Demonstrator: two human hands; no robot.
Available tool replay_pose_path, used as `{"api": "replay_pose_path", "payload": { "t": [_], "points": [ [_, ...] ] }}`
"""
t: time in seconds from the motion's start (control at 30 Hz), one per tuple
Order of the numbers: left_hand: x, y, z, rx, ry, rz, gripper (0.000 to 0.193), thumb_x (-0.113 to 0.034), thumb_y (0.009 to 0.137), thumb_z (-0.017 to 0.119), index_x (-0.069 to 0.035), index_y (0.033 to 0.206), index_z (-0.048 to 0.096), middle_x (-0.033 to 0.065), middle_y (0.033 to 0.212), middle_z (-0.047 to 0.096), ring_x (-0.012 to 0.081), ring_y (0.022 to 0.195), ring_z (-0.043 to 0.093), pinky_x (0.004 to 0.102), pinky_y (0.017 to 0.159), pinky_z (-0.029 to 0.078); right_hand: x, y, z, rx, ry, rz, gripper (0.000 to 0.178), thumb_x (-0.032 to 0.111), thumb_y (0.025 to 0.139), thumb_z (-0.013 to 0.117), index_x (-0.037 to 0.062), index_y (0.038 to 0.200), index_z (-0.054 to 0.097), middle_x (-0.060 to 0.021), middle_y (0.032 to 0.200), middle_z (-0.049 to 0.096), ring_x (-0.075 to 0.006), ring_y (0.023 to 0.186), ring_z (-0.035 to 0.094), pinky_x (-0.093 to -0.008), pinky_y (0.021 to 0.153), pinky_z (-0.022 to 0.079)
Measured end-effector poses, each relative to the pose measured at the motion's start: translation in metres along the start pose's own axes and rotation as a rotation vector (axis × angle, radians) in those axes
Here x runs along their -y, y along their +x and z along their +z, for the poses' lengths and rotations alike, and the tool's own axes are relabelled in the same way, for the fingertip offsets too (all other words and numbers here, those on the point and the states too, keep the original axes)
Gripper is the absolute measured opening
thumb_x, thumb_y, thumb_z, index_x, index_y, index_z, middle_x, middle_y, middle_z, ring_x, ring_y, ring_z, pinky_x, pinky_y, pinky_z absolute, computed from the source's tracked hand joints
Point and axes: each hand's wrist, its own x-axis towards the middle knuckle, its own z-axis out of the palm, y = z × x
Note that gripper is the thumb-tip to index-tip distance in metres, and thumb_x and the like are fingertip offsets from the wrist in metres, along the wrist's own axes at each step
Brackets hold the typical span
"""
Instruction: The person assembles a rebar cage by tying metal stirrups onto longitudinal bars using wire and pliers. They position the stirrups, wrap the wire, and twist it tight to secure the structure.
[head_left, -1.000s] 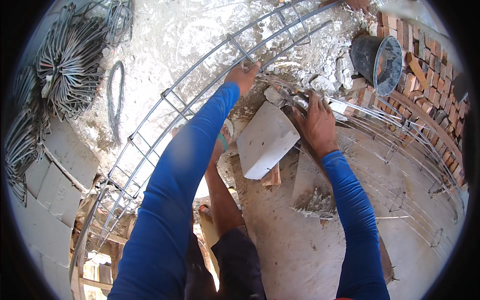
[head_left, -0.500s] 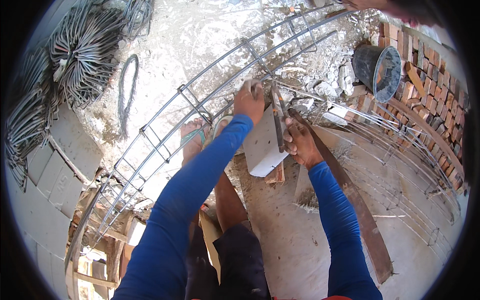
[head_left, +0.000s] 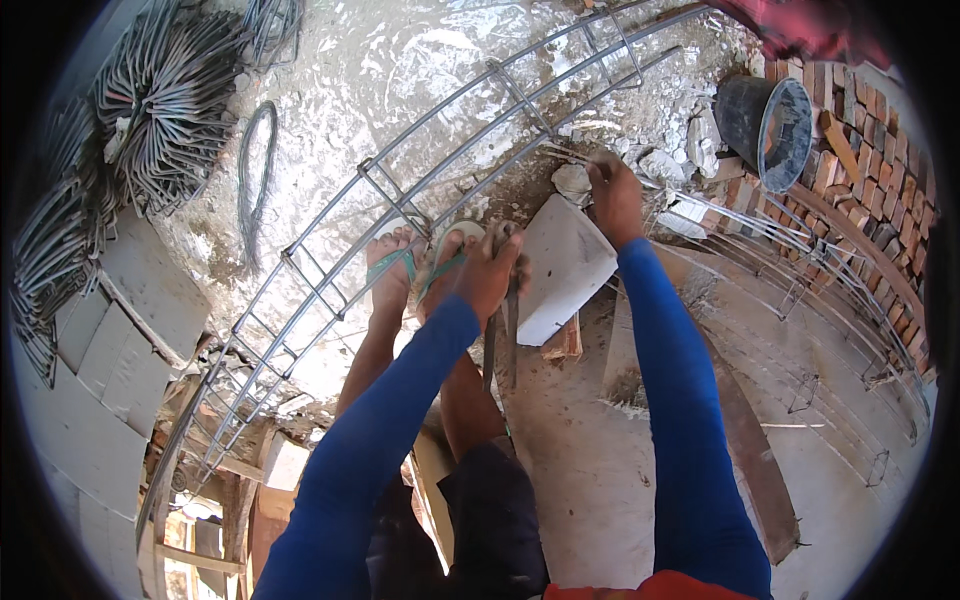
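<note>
My left hand [head_left: 486, 272] is closed around a pair of pincers [head_left: 512, 335], whose two long handles point down toward my knees. My right hand [head_left: 618, 205] is raised just beyond a whitish block [head_left: 556, 265]. Its fingers are bent together beside some thin rods; whatever they pinch, if anything, is too small to make out. A long rebar cage [head_left: 375, 185] with square stirrups slants from the lower left to the upper right, in front of my sandalled feet.
Bundles of bent stirrups [head_left: 175, 85] and a loop of tie wire [head_left: 258, 180] lie at the left. To the right are a black bucket [head_left: 745, 120], stacked bricks [head_left: 875, 200], a second rebar cage [head_left: 790, 290] and a plank [head_left: 745, 450]. A co-worker's red garment [head_left: 815, 25] shows top right.
The pincers have passed from my right hand to my left, which has drawn back toward my knees. My right hand has moved up past the block. The co-worker's hand has left the upper right.
</note>
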Motion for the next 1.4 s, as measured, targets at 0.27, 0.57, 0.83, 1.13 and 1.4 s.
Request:
{"api": "replay_pose_path", "payload": {
  "t": [0.27,0.57,0.83,1.13,1.4],
  "points": [
    [-0.003,-0.101,0.004,-0.254,0.227,0.034,0.032,-0.031,0.104,0.057,-0.002,0.118,0.055,0.0034,0.076,0.059,0.0118,0.059,0.057,0.0271,0.054,0.044,-0.028,0.043,0.102,-0.174,-0.098,0.257,0.021,0.020,0.090,0.070,0.0015,0.099,0.069,-0.0213,0.093,0.072,-0.0403,0.090,0.069,-0.0455,0.082,0.053],
    [0.024,-0.085,-0.005,-0.398,0.452,0.176,0.025,-0.026,0.101,0.063,-0.002,0.110,0.063,0.0013,0.074,0.062,0.0088,0.056,0.056,0.0248,0.052,0.042,-0.079,0.032,0.079,-0.192,0.382,0.209,0.015,0.010,0.091,0.068,0.0013,0.103,0.068,-0.0126,0.101,0.074,-0.0186,0.094,0.069,-0.0312,0.087,0.054],
    [-0.013,-0.087,0.007,-0.400,0.184,0.115,0.019,-0.019,0.100,0.064,-0.001,0.107,0.065,0.0011,0.078,0.063,0.0080,0.057,0.057,0.0233,0.051,0.041,-0.124,0.028,0.026,0.096,-0.566,-0.391,0.013,0.011,0.087,0.069,0.0017,0.094,0.074,-0.0140,0.107,0.073,-0.0238,0.100,0.069,-0.0327,0.090,0.053],
    [-0.020,-0.082,0.010,-0.417,0.131,0.133,0.019,-0.018,0.100,0.063,-0.001,0.107,0.064,0.0013,0.078,0.063,0.0084,0.056,0.057,0.0231,0.049,0.040,-0.080,0.041,0.105,-0.002,-0.489,-0.078,0.021,0.014,0.080,0.073,0.0032,0.097,0.071,-0.0191,0.101,0.072,-0.0386,0.091,0.069,-0.0472,0.084,0.053],
    [-0.018,-0.076,0.014,-0.405,0.195,0.148,0.022,-0.021,0.100,0.065,0.000,0.108,0.066,0.0024,0.080,0.066,0.0086,0.056,0.058,0.0241,0.050,0.042,-0.073,0.033,0.100,-0.077,-0.005,0.241,0.027,0.013,0.083,0.074,0.0012,0.106,0.065,-0.0204,0.098,0.070,-0.0400,0.095,0.068,-0.0449,0.082,0.054]
  ]
}}
